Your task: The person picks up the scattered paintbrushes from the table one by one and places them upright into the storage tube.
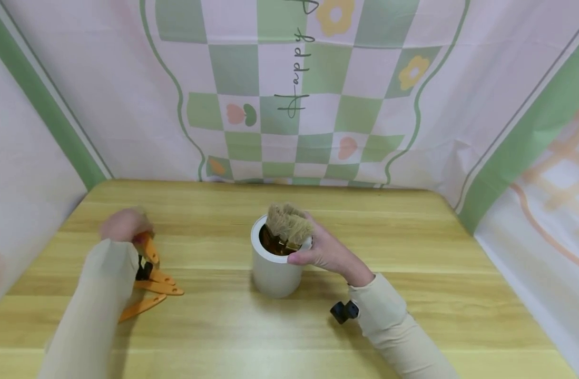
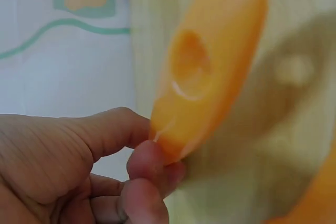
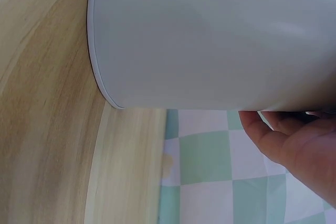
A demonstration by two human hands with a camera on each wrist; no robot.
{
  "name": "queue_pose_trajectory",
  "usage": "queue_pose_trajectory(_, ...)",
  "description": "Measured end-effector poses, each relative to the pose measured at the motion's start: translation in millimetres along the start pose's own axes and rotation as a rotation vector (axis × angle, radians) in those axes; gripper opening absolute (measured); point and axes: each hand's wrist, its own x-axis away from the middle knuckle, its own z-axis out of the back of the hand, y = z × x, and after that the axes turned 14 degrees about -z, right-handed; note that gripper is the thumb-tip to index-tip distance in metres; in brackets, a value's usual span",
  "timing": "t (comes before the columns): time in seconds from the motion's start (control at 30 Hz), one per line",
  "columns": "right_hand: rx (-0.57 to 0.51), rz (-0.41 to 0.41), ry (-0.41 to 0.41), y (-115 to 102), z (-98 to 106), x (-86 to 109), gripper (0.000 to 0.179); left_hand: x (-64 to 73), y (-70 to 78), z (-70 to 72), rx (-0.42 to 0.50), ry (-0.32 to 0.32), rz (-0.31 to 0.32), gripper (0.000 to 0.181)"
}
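My left hand (image 1: 125,225) is over the left side of the table, blurred in the head view. In the left wrist view, its thumb and fingers pinch one end of an orange paintbrush handle (image 2: 215,61) with a round hole; its bristle end cannot be made out. Several more orange handles (image 1: 158,288) lie below that hand, partly hidden by the sleeve. A white cylindrical holder (image 1: 276,276) stands upright mid-table, with tan-bristled paintbrushes (image 1: 289,223) inside, bristles up and metal collars showing. My right hand (image 1: 324,247) grips the holder near its rim from the right, thumb in front.
Everything stands on a wood-grain table (image 1: 213,326). A printed green-and-white checked cloth (image 1: 280,116) hangs behind it, and pale cloth closes off both sides. Small black wrist devices (image 1: 344,311) are by both sleeves.
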Motion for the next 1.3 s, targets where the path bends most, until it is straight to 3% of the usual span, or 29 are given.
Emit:
queue_pose_trajectory(0.1,-0.001,-0.006,0.002,-1,0,0.0,0.122,1.7,6.5,2.2,0.011,0.066,-0.044,0.037)
queue_pose_trajectory(0.27,-0.006,-0.021,0.0,-2,0,-0.2,0.121,4.9,20.5,6.9,0.039,0.156,-0.169,0.033)
queue_pose_trajectory(0.37,-0.008,-0.019,-0.001,-2,0,-0.2,0.12,5.4,29.1,7.9,0.118,0.193,-0.224,0.03)
queue_pose_trajectory(0.5,-0.003,-0.006,-0.002,-1,0,0.1,0.12,6.5,37.0,8.4,0.205,0.187,-0.219,0.027)
queue_pose_trajectory(0.73,0.005,0.012,0.002,-1,1,0.3,0.12,5.6,41.6,8.5,0.193,0.191,-0.182,0.029)
queue_pose_trajectory(1.07,0.016,0.02,0.006,2,1,1.1,0.117,1.2,54.1,5.0,0.209,0.316,-0.214,0.034)
queue_pose_trajectory(1.3,0.051,0.048,0.018,2,0,0.2,0.115,11.8,72.1,7.2,0.193,0.422,-0.264,0.027)
